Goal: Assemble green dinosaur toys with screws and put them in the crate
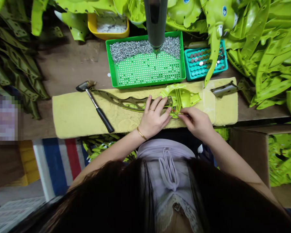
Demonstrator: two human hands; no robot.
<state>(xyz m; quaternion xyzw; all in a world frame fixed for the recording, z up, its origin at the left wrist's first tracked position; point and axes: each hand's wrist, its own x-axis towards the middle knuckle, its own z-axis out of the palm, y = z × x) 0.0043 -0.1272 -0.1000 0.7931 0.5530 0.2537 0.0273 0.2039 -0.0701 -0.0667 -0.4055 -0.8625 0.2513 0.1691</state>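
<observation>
On the yellow padded mat (70, 116) lies a lime-green plastic toy shell half (184, 97), hollow side up. A long dark olive plastic strip (133, 102) joins it on the left. My left hand (155, 115) rests over the place where they meet, its fingers pressing the parts down and holding them. A small red and silver component (174, 109) sits in the shell beside those fingertips. My right hand (196, 121) pinches at the shell's lower edge; what is between thumb and finger is too small to make out.
A hammer (100, 110) lies on the mat's left. Behind the mat stand a green tray (110, 64) of screws and a teal tray (188, 76) of round metal pieces. A screwdriver (156, 26) hangs above. Green parts (269, 64) pile right, olive strips (21, 64) left.
</observation>
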